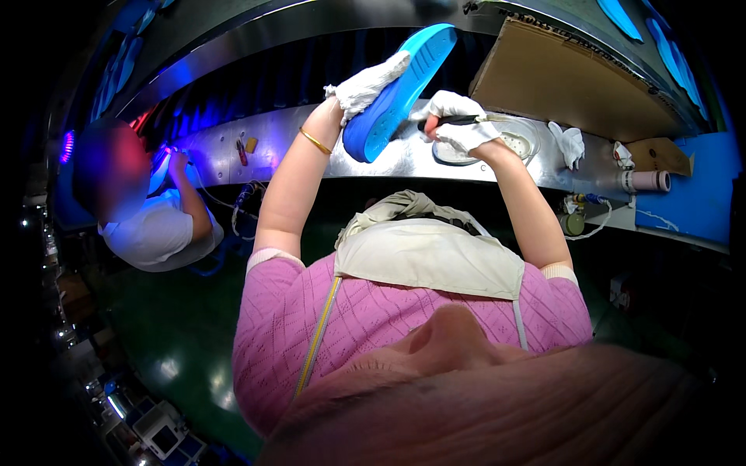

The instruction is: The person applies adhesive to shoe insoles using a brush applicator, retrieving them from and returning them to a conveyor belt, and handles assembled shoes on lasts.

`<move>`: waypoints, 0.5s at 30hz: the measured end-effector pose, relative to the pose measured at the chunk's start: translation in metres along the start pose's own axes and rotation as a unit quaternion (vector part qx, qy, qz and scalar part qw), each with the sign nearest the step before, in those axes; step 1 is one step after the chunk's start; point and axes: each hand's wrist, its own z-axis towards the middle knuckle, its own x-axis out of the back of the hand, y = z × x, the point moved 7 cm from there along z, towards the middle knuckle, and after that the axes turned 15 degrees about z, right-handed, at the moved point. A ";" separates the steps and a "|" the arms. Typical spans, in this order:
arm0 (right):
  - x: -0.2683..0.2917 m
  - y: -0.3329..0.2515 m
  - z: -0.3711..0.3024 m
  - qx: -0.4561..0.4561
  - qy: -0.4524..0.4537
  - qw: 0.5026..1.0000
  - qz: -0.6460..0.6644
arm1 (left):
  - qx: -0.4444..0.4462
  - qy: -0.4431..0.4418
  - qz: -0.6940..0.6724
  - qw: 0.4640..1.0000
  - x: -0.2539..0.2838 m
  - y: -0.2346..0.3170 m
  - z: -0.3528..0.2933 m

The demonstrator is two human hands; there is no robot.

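My left hand [374, 84], in a white glove, grips a blue shoe sole [412, 85] by its left side. The sole is tilted above the metal bench, one end up and away, the other toward me. In my white-gloved right hand [458, 109] is a thin brush-like tool with a dark handle [460, 120], its fingers closed round it. The tool points right, over a pale oval dish [457, 157] on the bench. Inside the dish lies a white round piece with small holes [514, 143]. The tool's tip is too small to make out clearly.
A large cardboard sheet [559, 81] leans behind the dish. Right of it are a crumpled white cloth [569, 144], a pink cup [649, 181] and a blue panel [691, 198]. Left, a red-handled tool [242, 152] lies near a co-worker in a white shirt [159, 233].
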 end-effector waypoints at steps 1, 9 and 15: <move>0.001 0.002 -0.003 -0.018 -0.013 0.998 -0.065 | 0.011 -0.022 -0.027 0.999 0.001 -0.006 -0.003; 0.026 -0.032 -0.024 0.083 0.017 0.955 0.283 | -0.252 0.028 -0.403 0.880 0.015 0.047 -0.073; 0.014 -0.008 -0.027 0.069 0.157 0.965 0.199 | -0.162 -0.234 -0.598 0.749 -0.019 -0.043 -0.046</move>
